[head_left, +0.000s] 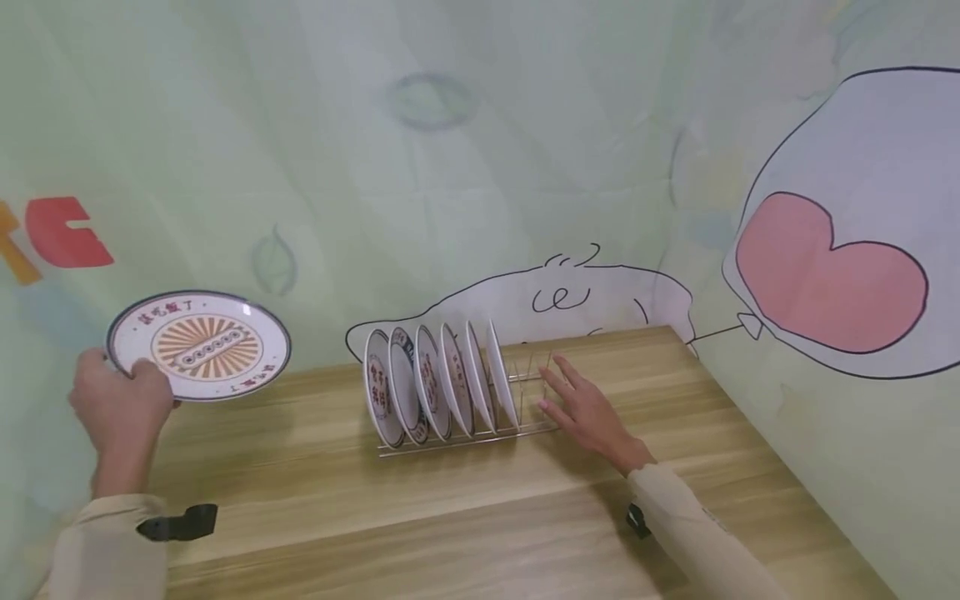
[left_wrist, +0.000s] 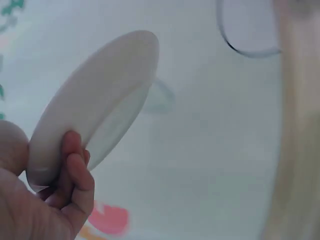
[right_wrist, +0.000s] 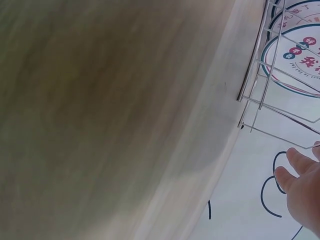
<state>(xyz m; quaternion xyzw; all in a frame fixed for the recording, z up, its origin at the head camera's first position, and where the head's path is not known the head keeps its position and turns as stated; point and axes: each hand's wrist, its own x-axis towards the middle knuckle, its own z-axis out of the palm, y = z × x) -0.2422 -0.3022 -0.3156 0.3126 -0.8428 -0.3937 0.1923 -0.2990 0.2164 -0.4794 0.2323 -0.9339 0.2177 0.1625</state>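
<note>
In the head view my left hand grips a white plate by its near-left rim, raised above the table on the left. Its printed face, with a brown sunburst and red characters, is turned towards me. The left wrist view shows the plate's plain white underside, fingers under it and thumb on the other side. A wire dish rack holds several patterned plates standing on edge. My right hand is at the rack's right end, fingers extended and spread, fingertips right by the end wires; no plate is in it.
The rack stands towards the back of a wood-grain table. Behind and to the right hangs a pale printed curtain with a balloon drawing. A dark strap sits at the left wrist.
</note>
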